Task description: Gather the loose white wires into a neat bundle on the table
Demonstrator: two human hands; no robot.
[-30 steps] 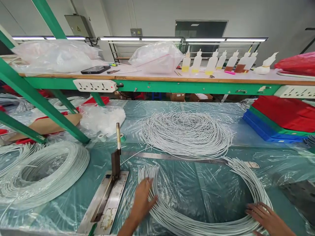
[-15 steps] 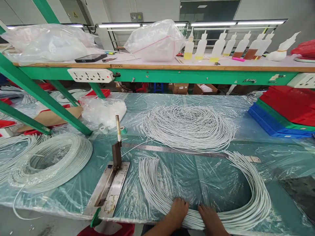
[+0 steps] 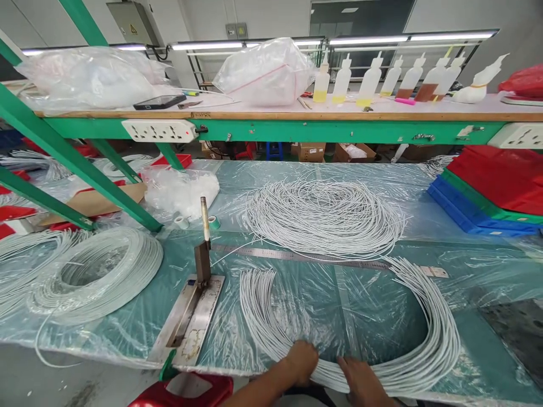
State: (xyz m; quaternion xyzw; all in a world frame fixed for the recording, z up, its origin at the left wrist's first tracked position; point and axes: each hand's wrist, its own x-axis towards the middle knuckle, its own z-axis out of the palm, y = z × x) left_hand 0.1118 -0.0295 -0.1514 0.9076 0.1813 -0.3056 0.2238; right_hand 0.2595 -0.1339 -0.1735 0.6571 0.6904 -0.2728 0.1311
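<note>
At the table edge, both hands (image 3: 328,370) on curved white wire bundle (image 3: 436,333)

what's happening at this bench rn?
A person has both hands on a U-shaped bundle of cut white wires at the near edge of the plastic-covered table. The left hand and right hand press side by side on the bottom of the curve. A lever cutter stands to the left, a steel ruler lies behind, and a loose wire coil beyond.
</note>
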